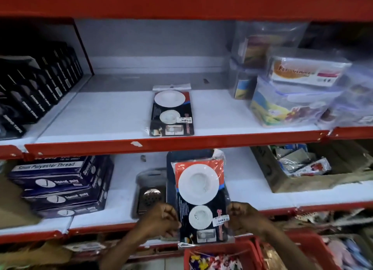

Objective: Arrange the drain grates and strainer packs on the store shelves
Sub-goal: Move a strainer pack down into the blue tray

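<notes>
Both hands clamp one strainer pack (pixel 201 201) by its lower edges, left hand (pixel 161 219) and right hand (pixel 245 217) each in a closed grip, holding it upright before the lower shelf (pixel 272 197). Just left, behind it, a drain grate pack (pixel 149 195) lies on that shelf. Another strainer pack (pixel 171 112) lies flat on the upper shelf (pixel 101 116), between black boxes (pixel 34 94) and plastic containers (pixel 292 100).
</notes>
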`<action>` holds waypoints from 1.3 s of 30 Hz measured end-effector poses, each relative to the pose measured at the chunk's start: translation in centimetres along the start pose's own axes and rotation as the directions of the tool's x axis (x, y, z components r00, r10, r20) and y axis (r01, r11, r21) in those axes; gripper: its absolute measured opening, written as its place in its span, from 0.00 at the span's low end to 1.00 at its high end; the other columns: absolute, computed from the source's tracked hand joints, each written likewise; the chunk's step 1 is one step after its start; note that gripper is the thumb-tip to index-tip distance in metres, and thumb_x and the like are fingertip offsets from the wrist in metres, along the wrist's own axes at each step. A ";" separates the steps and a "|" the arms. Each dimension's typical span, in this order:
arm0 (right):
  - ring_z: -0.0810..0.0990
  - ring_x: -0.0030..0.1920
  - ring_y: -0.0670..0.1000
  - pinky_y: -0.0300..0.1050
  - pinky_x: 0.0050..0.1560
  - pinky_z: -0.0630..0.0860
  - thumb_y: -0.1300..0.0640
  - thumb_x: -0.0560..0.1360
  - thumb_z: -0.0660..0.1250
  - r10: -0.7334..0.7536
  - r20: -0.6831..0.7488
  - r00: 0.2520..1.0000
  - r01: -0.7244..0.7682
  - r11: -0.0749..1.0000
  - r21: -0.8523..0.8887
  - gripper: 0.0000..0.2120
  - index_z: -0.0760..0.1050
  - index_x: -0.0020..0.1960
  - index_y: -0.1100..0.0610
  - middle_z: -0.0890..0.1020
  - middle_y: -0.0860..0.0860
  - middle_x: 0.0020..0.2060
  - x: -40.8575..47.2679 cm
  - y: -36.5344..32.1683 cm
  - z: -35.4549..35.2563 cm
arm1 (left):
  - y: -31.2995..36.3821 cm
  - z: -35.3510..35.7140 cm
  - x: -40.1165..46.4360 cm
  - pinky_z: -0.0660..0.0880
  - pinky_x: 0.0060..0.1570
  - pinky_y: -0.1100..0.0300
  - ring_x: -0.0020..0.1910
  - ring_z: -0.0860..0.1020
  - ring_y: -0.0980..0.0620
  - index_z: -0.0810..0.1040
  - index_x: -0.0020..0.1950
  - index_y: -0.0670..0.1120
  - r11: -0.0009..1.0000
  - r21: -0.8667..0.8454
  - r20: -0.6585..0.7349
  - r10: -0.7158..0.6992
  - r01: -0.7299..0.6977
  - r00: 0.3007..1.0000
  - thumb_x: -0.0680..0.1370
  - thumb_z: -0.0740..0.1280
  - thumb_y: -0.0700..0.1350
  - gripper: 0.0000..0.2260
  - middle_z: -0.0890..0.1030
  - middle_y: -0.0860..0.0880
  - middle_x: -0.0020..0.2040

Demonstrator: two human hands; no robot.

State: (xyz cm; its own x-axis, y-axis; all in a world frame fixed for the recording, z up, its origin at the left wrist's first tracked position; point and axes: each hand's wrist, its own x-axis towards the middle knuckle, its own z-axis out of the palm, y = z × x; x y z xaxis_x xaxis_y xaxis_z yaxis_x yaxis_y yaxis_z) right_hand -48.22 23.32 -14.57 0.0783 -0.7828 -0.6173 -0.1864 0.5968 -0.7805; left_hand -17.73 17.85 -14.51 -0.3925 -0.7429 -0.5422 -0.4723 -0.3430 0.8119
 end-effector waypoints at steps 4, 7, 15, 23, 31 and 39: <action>0.83 0.42 0.56 0.50 0.43 0.77 0.71 0.69 0.75 0.007 -0.042 0.999 -0.006 1.000 0.007 0.14 0.78 0.50 0.58 0.83 0.55 0.40 1.2 1.7 0.1 | -2.0 1.1 1.9 0.83 0.32 0.54 0.30 0.83 0.47 0.78 0.47 0.40 0.998 -0.055 -0.043 -0.043 0.040 0.998 0.72 0.75 0.35 0.08 0.85 0.44 0.37; 0.83 0.35 0.50 0.42 0.36 0.76 0.72 0.70 0.74 0.004 -0.108 0.994 -0.005 1.000 -0.011 0.14 0.79 0.51 0.57 0.84 0.53 0.37 2.7 1.4 0.0 | -2.1 1.1 3.5 0.82 0.29 0.55 0.30 0.83 0.48 0.77 0.52 0.41 0.995 -0.084 -0.078 -0.061 0.055 0.995 0.74 0.74 0.35 0.10 0.83 0.40 0.42; 0.84 0.43 0.49 0.37 0.40 0.79 0.67 0.68 0.76 -0.087 -0.382 0.920 0.003 0.977 -0.214 0.19 0.81 0.58 0.59 0.87 0.53 0.47 7.8 -2.4 -0.1 | 1.3 -0.1 8.6 0.81 0.30 0.56 0.31 0.80 0.46 0.78 0.58 0.33 0.992 -0.120 -0.279 -0.073 0.041 0.958 0.75 0.70 0.29 0.13 0.83 0.40 0.42; 0.84 0.56 0.57 0.51 0.58 0.81 0.67 0.72 0.70 -0.464 -0.397 0.792 0.218 0.822 -0.526 0.20 0.79 0.64 0.58 0.84 0.56 0.58 6.7 -4.7 0.7 | 3.3 -0.3 5.9 0.76 0.58 0.62 0.54 0.82 0.55 0.81 0.63 0.44 0.944 0.312 -0.318 0.208 -0.105 0.925 0.74 0.74 0.41 0.17 0.85 0.48 0.58; 0.83 0.46 0.40 0.33 0.45 0.79 0.67 0.74 0.70 -0.939 -0.294 0.177 0.676 0.333 -0.657 0.11 0.84 0.50 0.53 0.84 0.40 0.47 1.6 -14.3 2.8 | 10.0 -5.1 -1.0 0.80 0.43 0.69 0.41 0.82 0.66 0.84 0.53 0.55 0.735 0.498 -0.429 0.670 -0.460 0.606 0.75 0.70 0.43 0.10 0.84 0.64 0.46; 0.81 0.55 0.51 0.39 0.52 0.75 0.51 0.77 0.67 -0.633 -0.407 0.659 0.449 0.765 -0.463 0.22 0.74 0.68 0.57 0.82 0.53 0.62 4.8 -25.6 4.2 | 17.8 -9.9 -0.8 0.79 0.52 0.58 0.49 0.82 0.50 0.82 0.55 0.48 0.716 0.545 -0.623 0.694 -0.435 0.361 0.72 0.72 0.42 0.12 0.85 0.48 0.53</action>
State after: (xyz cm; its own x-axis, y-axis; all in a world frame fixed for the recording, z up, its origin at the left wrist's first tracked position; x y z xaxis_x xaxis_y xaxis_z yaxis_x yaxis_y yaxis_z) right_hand -38.99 5.00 2.04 -0.2291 -0.9650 0.1275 -0.5605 0.0237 -0.8278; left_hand -18.06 6.67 2.53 0.0227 -0.8644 0.5023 -0.5979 0.3910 0.6998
